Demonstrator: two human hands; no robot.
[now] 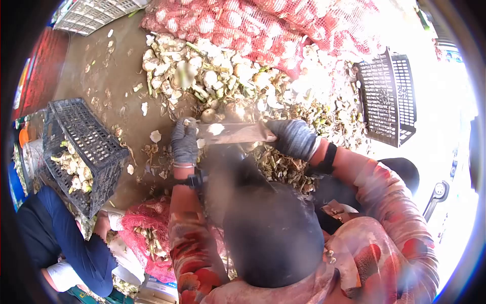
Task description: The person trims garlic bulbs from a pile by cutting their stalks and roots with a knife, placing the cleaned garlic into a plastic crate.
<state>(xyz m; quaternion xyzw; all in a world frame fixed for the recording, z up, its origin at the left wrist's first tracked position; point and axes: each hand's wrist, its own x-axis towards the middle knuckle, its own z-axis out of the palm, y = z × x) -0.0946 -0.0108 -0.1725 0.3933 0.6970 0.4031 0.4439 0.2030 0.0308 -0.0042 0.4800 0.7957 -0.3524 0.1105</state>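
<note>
A flat brown strip [238, 134], like a board or blade, lies level between my two gloved hands. My left hand [184, 142], in a grey glove, is closed at its left end. Around the right end, the fingers of my right hand [293, 138], also gloved in grey, are closed. A pale flake [216, 129] rests on the strip. Just beyond it spreads a pile of garlic bulbs and cut stalks [210, 78], and more dry scraps [283, 164] lie under and beside the strip.
Red mesh sacks [228, 25] of bulbs lie behind the pile. A black crate [387, 99] stands at right, another [91, 147] at left holding bulbs. A co-worker's dark sleeve [76, 238] and a red mesh sack [149, 233] are at lower left.
</note>
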